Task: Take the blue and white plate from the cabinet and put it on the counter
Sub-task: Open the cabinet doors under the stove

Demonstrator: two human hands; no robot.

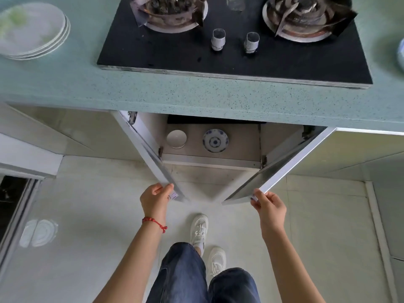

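Gripping one cabinet door in each hand, I am standing at the stove counter with the cupboard beneath it swung wide: my left hand (155, 199) is curled around the outer edge of the left door (150, 159), my right hand (270, 207) is pinching the outer edge of the right door (290, 169), fingers closed on the panels and holding nothing else. Between the two open doors the cabinet (211, 160) is showing its shelf, and the blue and white plate (215, 141) is lying flat there, toward the middle, well apart from both hands and untouched. A plain white bowl (176, 139) is sitting on the same shelf to its left, near it but not touching. By my reading, only the opening is done; I am not yet reaching in, and the lifting and the carrying up are all to come. Above, the speckled green counter (196, 92) is carrying a black gas hob (235, 55) in the middle and a stack of white plates (32, 31) at far left, leaving bare surface along the front edge for the set-down.
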